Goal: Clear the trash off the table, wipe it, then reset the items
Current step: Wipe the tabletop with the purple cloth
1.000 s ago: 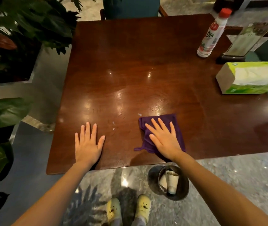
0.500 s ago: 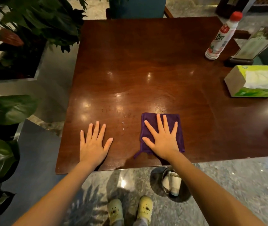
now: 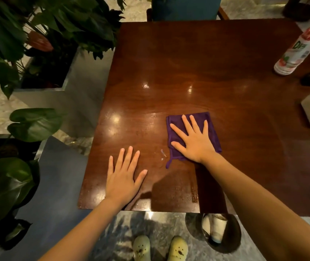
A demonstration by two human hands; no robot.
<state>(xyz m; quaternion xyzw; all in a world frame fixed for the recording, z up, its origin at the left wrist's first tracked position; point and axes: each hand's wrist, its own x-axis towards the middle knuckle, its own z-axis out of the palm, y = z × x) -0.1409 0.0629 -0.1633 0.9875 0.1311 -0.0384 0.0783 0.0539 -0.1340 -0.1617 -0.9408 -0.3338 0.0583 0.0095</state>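
Right hand [image 3: 193,141] pressed flat, fingers spread, on the purple cloth [image 3: 211,129]; left hand [image 3: 123,176] at its eight o'clock, flat and released on the table [image 3: 207,72].

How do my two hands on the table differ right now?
The right hand presses flat on the folded purple cloth; the left hand lies directly on the bare dark wooden table. The right hand sits farther from the near table edge than the left. Both are palm down with fingers spread, gripping nothing.
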